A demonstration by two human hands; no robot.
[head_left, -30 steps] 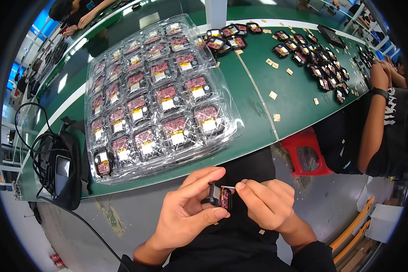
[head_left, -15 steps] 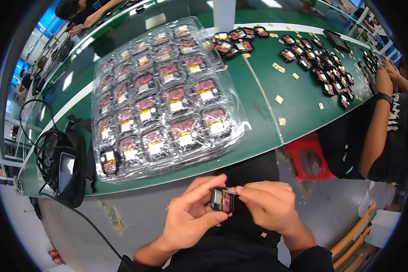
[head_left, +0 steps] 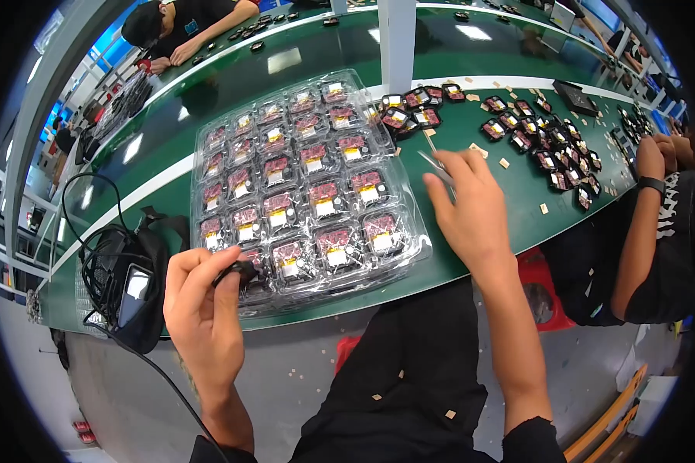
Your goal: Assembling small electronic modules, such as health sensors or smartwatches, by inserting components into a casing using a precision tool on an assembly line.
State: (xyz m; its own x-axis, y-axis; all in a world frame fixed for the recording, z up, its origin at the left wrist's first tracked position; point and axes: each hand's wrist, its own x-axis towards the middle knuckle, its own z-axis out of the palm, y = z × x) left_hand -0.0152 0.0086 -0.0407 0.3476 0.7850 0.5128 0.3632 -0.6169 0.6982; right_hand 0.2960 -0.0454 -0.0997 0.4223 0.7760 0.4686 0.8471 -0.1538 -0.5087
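My left hand (head_left: 205, 312) pinches a small black device casing (head_left: 244, 272) between thumb and fingers, over the near left corner of a clear plastic tray (head_left: 418, 248). The hand and casing hide much of that corner. Rows of similar devices sit in the tray's pockets, with red circuit boards, white blocks and yellow strips. Beyond the tray's right side, my right hand (head_left: 475, 212) is closed on metal tweezers (head_left: 437, 167). Their tips point up and left, toward a small cluster of black devices (head_left: 425, 116).
A larger heap of devices (head_left: 560, 158) lies to the right among small beige squares (head_left: 504, 163). At left sits a black bag (head_left: 150, 266) with coiled cable. A metal post (head_left: 398, 46) rises behind the tray. Co-workers sit at right and far left.
My hands were together over my lap, the tweezers at the casing. They have parted: the left moved with the casing to the tray's near left corner, the right with the tweezers out over the table.
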